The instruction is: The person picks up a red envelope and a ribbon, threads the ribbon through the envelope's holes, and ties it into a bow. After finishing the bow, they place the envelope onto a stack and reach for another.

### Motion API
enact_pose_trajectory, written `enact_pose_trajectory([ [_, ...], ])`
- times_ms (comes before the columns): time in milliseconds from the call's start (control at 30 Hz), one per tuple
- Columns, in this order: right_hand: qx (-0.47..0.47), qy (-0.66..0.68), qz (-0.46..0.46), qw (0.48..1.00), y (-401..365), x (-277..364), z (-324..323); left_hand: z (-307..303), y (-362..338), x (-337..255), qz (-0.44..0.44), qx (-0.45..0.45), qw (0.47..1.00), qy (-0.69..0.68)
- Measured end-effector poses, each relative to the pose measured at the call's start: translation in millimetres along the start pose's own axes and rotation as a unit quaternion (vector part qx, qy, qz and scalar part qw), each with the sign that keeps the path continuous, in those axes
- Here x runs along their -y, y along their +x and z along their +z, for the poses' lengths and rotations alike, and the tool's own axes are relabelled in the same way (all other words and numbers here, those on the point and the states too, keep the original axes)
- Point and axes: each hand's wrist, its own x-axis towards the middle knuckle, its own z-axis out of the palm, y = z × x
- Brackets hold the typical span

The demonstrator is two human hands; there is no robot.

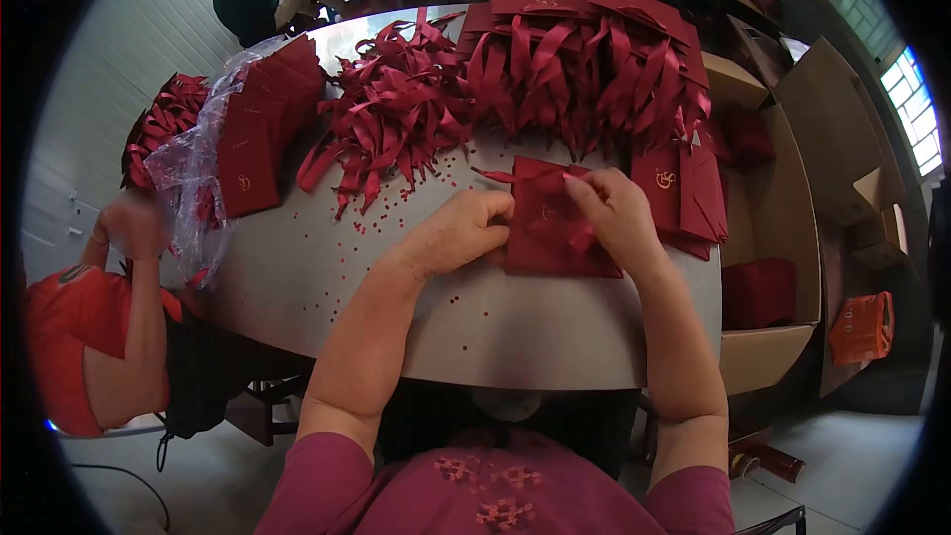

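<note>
A dark red paper bag (540, 223) lies flat on the grey table (535, 337), with a red ribbon (492, 175) at its upper edge. My left hand (464, 230) is at the bag's left edge, its fingers curled and pressed together; the fingertips are partly hidden. Over the bag's right side, my right hand (616, 210) pinches a red ribbon between thumb and fingers. Behind the bag stand stacked red bags with ribbon handles (565, 69). A heap of loose red ribbons (396, 99) lies to the left of them.
More red bags (260, 129) and clear plastic wrap (183, 173) lie at the left. A co-worker in orange (99, 337) sits beside them. Open cardboard boxes (768, 357) stand at the right. Small red discs (362, 228) are scattered on the table. Other people sit beyond the far edge.
</note>
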Motion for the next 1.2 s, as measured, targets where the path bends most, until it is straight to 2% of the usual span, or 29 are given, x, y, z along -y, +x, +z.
enact_pose_trajectory([
  [67,0.061,0.054,-0.013,0.997,-3.9,-3.3,7.8,-1.4,-1.7,-1.6,-0.009,-0.007,0.999,0.046],
  [100,0.117,0.226,0.083,0.963,-2.3,3.2,7.7,-1.5,-2.3,-3.9,-0.007,-0.007,0.999,0.047],
  [133,0.116,0.226,0.082,0.964,-1.7,10.6,6.7,-1.3,-3.0,-7.2,0.008,-0.009,0.996,0.087],
  [167,0.118,0.397,0.148,0.898,-1.6,17.9,5.3,-1.2,-3.3,-9.6,0.023,-0.01,0.992,0.127],
  [200,0.116,0.553,0.206,0.799,-1.1,21.6,3.8,-0.9,-2.8,-8.1,0.025,-0.01,0.991,0.128],
  [233,0.114,0.553,0.205,0.799,-0.3,21.2,1.2,-0.4,-1.9,-4.0,0.037,-0.018,0.991,0.127],
  [333,0.164,0.52,0.182,0.819,1.1,17.8,-11.3,-2.8,-0.9,-2.6,0.055,-0.03,0.989,0.136],
  [400,0.213,0.286,0.131,0.925,2.7,20.4,-22.2,-3.2,-2.8,-3.6,0.059,-0.037,0.987,0.145],
  [433,0.216,0.285,0.13,0.925,2.5,19.5,-21.4,-2.2,-3.5,-6.0,0.055,-0.033,0.991,0.118],
  [467,0.121,0.03,0.035,0.992,1.2,17.6,-19.8,-1.7,-4.1,-7.7,0.052,-0.028,0.994,0.091],
  [500,0.014,-0.228,-0.063,0.972,0.6,15.4,-18.6,-2.0,-4.7,-8.1,0.052,-0.029,0.994,0.091],
  [533,0.013,-0.229,-0.063,0.971,1.4,13.9,-17.6,-2.7,-5.4,-8.2,0.042,-0.028,0.995,0.09],
  [600,-0.071,-0.179,-0.008,0.981,4.6,10.3,-16.1,-2.1,-5.5,-9.4,0.034,-0.025,0.995,0.089],
  [633,-0.072,-0.18,-0.008,0.981,6.0,5.8,-13.9,-1.6,-6.0,-10.5,0.036,-0.032,0.993,0.106],
  [667,-0.033,-0.032,0.016,0.999,7.1,0.4,-10.4,-1.0,-6.6,-11.9,0.038,-0.04,0.991,0.123],
  [700,0.008,0.116,0.039,0.992,8.1,4.0,-10.2,-0.5,-7.2,-14.4,0.038,-0.04,0.991,0.123],
  [733,0.008,0.117,0.039,0.992,6.3,9.8,-7.6,0.0,-8.2,-17.6,0.052,-0.058,0.986,0.149],
  [767,0.058,0.378,0.124,0.916,2.4,18.7,-1.4,0.5,-9.0,-19.7,0.067,-0.076,0.979,0.176],
  [800,0.104,0.608,0.198,0.762,-0.5,27.2,1.8,1.1,-9.3,-19.6,0.067,-0.078,0.979,0.177],
  [833,0.105,0.609,0.197,0.761,-3.1,27.5,3.8,1.7,-9.3,-18.3,0.066,-0.086,0.978,0.179],
  [900,0.163,0.755,0.192,0.605,-6.8,20.5,10.7,3.3,-7.0,-16.8,0.066,-0.094,0.976,0.183],
  [1000,0.174,0.756,0.242,0.583,-3.8,-6.4,35.2,2.9,-6.0,-7.6,0.067,-0.109,0.962,0.241],
  [1033,0.177,0.758,0.242,0.58,-4.7,-4.3,37.0,2.6,-6.7,0.7,0.102,-0.103,0.957,0.252],
  [1067,0.154,0.735,0.241,0.615,-5.7,-1.8,38.2,1.4,-8.1,7.4,0.138,-0.097,0.95,0.262],
  [1100,0.129,0.71,0.241,0.649,-5.6,3.3,38.5,-3.1,-14.1,8.4,0.135,-0.1,0.95,0.265],
  [1133,0.132,0.712,0.242,0.645,-5.7,-0.2,41.4,-10.5,-23.9,10.1,0.105,-0.106,0.949,0.279],
  [1200,0.162,0.689,0.205,0.676,-6.1,-8.2,45.1,-23.2,-39.9,14.3,0.073,-0.109,0.946,0.295],
])
